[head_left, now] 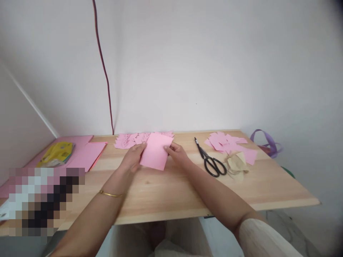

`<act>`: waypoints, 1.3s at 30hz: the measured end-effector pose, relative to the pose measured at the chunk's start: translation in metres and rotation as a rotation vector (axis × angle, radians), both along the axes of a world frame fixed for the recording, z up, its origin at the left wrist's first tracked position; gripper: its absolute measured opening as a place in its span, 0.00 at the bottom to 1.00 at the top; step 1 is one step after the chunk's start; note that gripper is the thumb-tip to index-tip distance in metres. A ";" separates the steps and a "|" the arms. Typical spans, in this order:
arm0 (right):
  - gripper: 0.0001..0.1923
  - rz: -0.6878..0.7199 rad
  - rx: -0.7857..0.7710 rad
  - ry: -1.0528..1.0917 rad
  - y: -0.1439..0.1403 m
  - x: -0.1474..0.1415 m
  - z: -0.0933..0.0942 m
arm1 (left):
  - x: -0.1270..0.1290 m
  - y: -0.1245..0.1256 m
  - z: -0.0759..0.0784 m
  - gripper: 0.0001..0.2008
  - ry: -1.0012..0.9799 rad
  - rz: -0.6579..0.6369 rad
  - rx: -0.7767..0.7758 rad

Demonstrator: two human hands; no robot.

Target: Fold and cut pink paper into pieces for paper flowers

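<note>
Noted pink card (pixel 156 151) as clock centre, held tilted over middle of tabletop (pixel 160 200). Gripped along 9 o'clock edge by left hand (pixel 135 157) and along 3 o'clock edge by right hand (pixel 178 153), with fingers of both clamped on card. Seen partly hiding cut pink pieces (pixel 124 141) spread from 10 to 1 o'clock, near far edge by wall (pixel 187 71). Located scissors (pixel 215 167) between 3 and 4 o'clock, with pen (pixel 197 142) near blades; cannot tell contact. Farther out at 3 o'clock: pink scraps (pixel 219 141) and, just beside scissor handles, crumpled beige paper (pixel 237 165). Recorded pink sheets (pixel 88 151) at 9 o'clock, bearing yellow packet (pixel 57 153). Noted room to move at 6 o'clock, down to near edge; tighter between right hand and pen.
</note>
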State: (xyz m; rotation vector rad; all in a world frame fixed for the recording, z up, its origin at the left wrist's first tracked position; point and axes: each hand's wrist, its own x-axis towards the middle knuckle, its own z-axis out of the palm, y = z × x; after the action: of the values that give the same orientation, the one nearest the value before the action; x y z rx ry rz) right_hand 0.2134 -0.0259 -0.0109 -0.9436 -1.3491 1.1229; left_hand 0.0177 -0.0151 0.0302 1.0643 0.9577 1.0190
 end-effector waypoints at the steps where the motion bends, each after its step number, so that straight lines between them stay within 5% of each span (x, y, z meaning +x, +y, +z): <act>1: 0.16 -0.015 -0.005 0.013 0.002 0.003 -0.001 | 0.001 0.002 -0.003 0.23 -0.012 -0.052 -0.008; 4: 0.17 -0.049 -0.010 0.052 0.007 0.011 -0.002 | -0.001 0.009 -0.012 0.19 0.070 -0.111 0.024; 8: 0.16 -0.043 -0.030 0.075 0.010 0.017 -0.001 | -0.010 0.013 -0.022 0.15 0.215 -0.019 0.123; 17: 0.12 0.064 -0.048 0.022 0.010 0.030 0.010 | -0.024 0.014 -0.016 0.11 0.336 -0.120 0.178; 20: 0.13 0.113 -0.086 -0.091 0.008 0.035 0.015 | -0.027 0.019 -0.019 0.11 0.194 -0.041 0.134; 23: 0.13 0.112 -0.083 -0.117 0.006 0.033 0.016 | -0.028 0.023 -0.020 0.14 -0.172 0.078 0.075; 27: 0.12 -0.039 -0.051 0.075 0.007 0.020 0.011 | -0.020 0.016 -0.016 0.37 -0.548 -0.116 0.024; 31: 0.13 -0.106 -0.097 0.299 0.005 0.004 0.002 | 0.002 0.000 -0.022 0.34 -0.526 -0.297 -0.019; 36: 0.14 0.077 -0.155 0.136 -0.005 -0.012 -0.004 | 0.020 -0.009 -0.026 0.24 -0.523 -0.077 -0.009; 39: 0.13 0.099 -0.063 0.008 -0.008 -0.011 -0.001 | 0.014 -0.005 -0.019 0.22 -0.530 0.040 -0.025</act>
State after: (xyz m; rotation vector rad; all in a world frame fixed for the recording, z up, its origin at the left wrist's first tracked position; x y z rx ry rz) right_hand 0.2025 -0.0335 -0.0120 -0.9246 -1.3730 1.2497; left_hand 0.0316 -0.0199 0.0110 0.6999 0.5574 1.2371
